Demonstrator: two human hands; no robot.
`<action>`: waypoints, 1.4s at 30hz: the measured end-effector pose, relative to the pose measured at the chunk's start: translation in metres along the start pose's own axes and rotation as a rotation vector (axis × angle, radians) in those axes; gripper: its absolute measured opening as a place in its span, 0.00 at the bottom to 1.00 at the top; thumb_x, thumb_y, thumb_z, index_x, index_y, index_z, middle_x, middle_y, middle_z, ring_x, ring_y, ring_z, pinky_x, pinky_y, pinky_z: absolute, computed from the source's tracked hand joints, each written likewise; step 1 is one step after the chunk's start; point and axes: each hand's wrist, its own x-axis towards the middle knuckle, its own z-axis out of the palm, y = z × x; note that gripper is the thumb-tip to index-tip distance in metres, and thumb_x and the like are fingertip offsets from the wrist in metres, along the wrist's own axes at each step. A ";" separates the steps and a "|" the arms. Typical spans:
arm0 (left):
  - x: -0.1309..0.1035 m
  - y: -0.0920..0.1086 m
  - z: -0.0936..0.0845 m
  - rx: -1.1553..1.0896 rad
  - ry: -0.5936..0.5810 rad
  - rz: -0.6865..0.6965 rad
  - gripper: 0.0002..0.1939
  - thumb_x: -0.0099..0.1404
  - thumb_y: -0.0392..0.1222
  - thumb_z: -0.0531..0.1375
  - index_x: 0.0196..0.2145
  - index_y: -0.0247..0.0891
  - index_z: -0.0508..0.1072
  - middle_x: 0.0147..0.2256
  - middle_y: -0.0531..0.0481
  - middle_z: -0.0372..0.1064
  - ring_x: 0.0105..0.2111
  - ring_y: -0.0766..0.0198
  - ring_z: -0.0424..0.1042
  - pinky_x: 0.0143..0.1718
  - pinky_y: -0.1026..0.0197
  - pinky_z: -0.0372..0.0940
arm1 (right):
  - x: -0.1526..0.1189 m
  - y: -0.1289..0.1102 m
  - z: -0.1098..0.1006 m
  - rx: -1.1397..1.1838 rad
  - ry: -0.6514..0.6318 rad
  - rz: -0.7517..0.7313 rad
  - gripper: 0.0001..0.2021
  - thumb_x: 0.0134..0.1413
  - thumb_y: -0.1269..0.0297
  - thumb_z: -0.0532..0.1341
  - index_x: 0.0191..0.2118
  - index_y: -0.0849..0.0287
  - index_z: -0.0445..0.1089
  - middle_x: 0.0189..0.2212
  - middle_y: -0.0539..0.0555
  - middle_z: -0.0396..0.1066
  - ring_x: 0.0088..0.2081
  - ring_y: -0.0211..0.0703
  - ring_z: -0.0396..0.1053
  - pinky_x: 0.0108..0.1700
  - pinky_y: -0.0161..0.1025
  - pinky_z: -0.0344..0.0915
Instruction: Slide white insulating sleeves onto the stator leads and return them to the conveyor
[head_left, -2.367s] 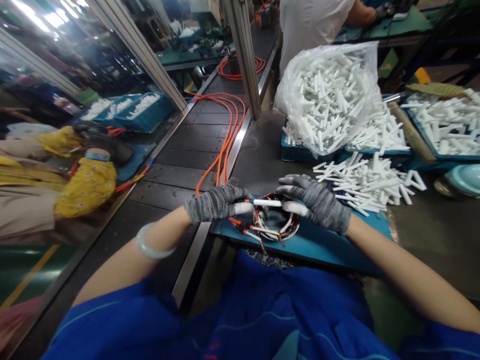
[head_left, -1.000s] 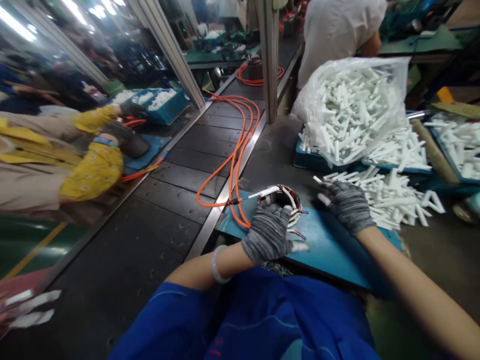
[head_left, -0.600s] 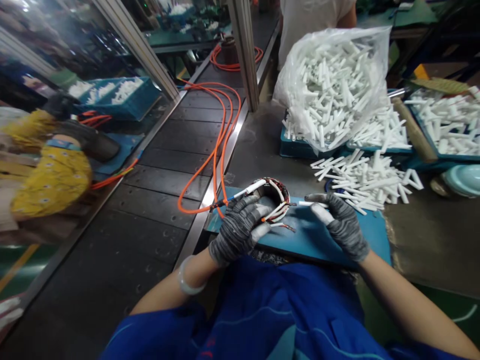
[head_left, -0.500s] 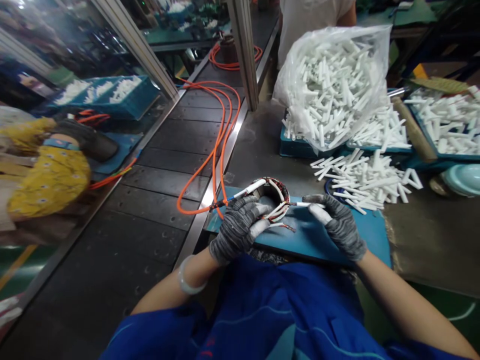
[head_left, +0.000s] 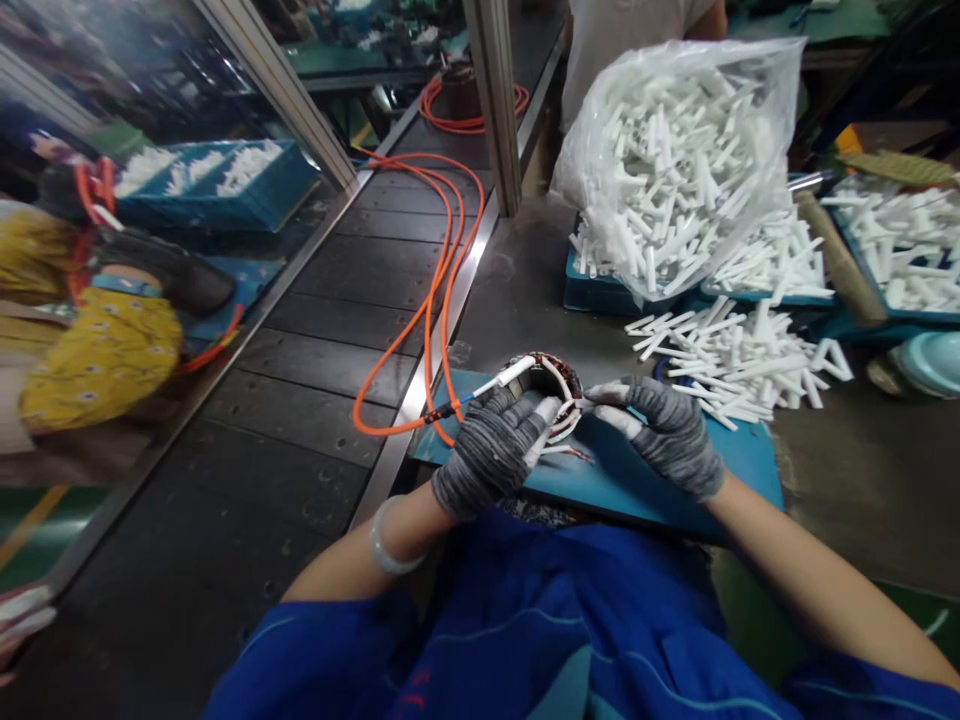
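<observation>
A ring-shaped motor stator (head_left: 574, 374) with dark red-brown windings stands on a blue mat (head_left: 660, 490) in front of me. White sleeves and wire leads loop over its top. My left hand (head_left: 499, 440), in a grey glove with white fingertips, is closed at the near left rim on a white lead. At the right rim my right hand (head_left: 656, 425), gloved alike, pinches a white sleeve on a winding lead; its fingertips mostly cover it. A thicker white sleeve (head_left: 517, 370) lies at the stator's upper left, over a lead running to an orange cable (head_left: 394, 428).
Loose white sleeves (head_left: 739, 360) lie in a pile right of the mat. Behind stands a clear bag (head_left: 577, 165) full of them, on blue bins (head_left: 589, 292). A slatted conveyor (head_left: 330, 365) runs along my left. Across it, a co-worker's yellow sleeve (head_left: 101, 340) shows.
My right hand has moved left to the stator's rim, and the sleeve it pinches now barely shows. My left fingers have shifted slightly right. The co-worker across the conveyor has raised some orange cable.
</observation>
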 end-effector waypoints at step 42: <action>-0.018 0.014 0.023 0.141 0.066 -0.199 0.18 0.69 0.45 0.63 0.53 0.34 0.76 0.44 0.41 0.78 0.47 0.48 0.75 0.61 0.42 0.61 | 0.030 0.118 -0.047 -0.741 -0.218 0.000 0.18 0.67 0.64 0.52 0.54 0.62 0.74 0.59 0.64 0.71 0.62 0.61 0.64 0.64 0.62 0.57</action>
